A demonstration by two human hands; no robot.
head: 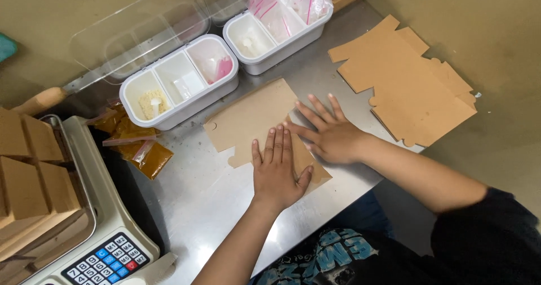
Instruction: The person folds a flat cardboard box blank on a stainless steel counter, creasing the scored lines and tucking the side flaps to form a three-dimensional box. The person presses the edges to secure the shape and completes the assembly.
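Note:
A flat brown cardboard box blank (253,118) lies on the steel table (197,200). My left hand (277,169) presses flat on its near part, fingers together and pointing away from me. My right hand (329,133) lies flat beside it on the blank's right edge, fingers spread toward the left. Neither hand grips anything.
A stack of unfolded cardboard blanks (408,85) lies at the right. Two white three-part containers (180,82) (276,28) with open clear lids stand at the back. Small bags of brown powder (141,147) lie left. A scale with keypad (107,257) carries folded brown boxes (34,178).

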